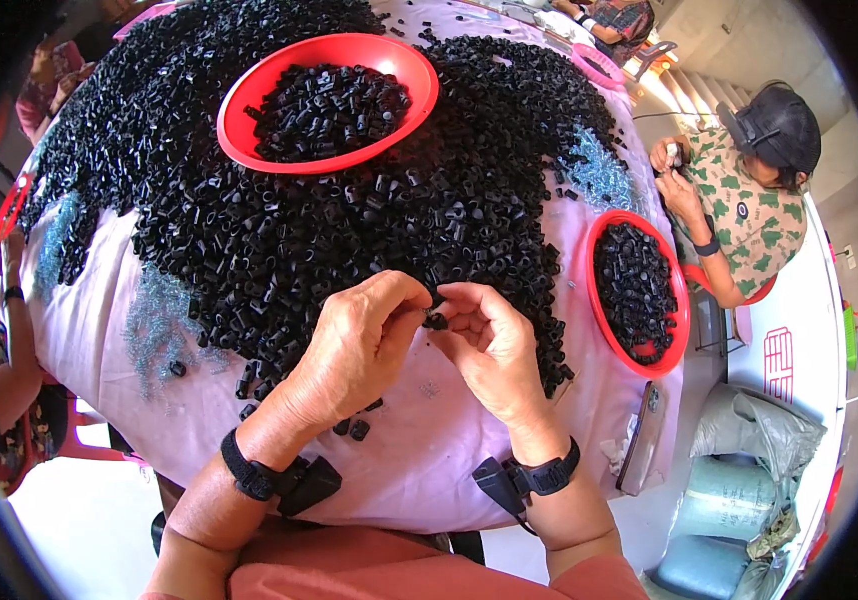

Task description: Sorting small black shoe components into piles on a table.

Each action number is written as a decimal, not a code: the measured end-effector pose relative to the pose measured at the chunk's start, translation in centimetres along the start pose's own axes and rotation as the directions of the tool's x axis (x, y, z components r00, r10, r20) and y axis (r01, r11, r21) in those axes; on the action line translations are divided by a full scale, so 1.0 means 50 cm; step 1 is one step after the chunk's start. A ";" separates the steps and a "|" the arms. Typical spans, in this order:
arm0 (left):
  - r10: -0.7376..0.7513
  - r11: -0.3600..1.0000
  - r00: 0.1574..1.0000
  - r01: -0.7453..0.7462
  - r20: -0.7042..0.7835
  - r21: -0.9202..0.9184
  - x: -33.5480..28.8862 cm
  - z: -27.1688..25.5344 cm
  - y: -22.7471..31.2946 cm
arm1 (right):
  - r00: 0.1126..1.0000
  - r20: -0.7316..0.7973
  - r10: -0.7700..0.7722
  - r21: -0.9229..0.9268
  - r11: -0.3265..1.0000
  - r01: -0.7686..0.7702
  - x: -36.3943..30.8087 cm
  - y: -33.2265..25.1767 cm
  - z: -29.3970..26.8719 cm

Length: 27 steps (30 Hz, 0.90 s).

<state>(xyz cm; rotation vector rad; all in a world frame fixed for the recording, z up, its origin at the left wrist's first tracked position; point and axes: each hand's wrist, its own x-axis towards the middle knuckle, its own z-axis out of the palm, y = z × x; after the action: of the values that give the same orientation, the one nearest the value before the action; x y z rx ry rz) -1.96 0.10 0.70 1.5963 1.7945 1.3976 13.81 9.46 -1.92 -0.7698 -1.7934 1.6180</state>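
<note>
My left hand (361,345) and my right hand (497,355) meet over the near edge of a big heap of small black plastic parts (349,225). Between my right fingertips is one small black plastic part (436,321). My left thumb and forefinger are pinched together against it; whatever they hold is hidden. A few loose black parts (360,430) lie on the pink cloth (419,450) below my left hand. Left of the heap is a scatter of tiny bluish pieces, like fine springs (157,325).
A red basin (234,130) of black parts sits on the heap; another red basin (684,325) stands at right, near a phone-like object (639,440). More bluish pieces (599,170) lie beyond. A person in a black cap (749,190) works at right, others at left and far side.
</note>
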 end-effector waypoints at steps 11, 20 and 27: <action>0.012 1.000 1.000 -0.013 -0.018 -0.009 0.000 0.008 0.001 | 1.000 0.022 -0.006 -0.024 1.000 0.006 0.001 0.002 -0.002; 0.039 0.999 0.999 -0.039 -0.038 0.008 0.000 0.015 0.004 | 1.000 -0.004 0.004 0.048 0.999 -0.004 0.000 -0.002 0.001; -0.035 0.997 0.999 0.032 -0.039 -0.073 -0.005 0.023 0.007 | 1.000 -0.014 0.010 0.061 0.998 -0.009 0.000 -0.007 0.004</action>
<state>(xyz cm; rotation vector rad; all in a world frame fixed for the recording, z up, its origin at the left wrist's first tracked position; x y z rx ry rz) -0.80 0.30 0.37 1.5055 1.7638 1.4721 13.66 9.28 -1.61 -0.7612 -1.7249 1.6606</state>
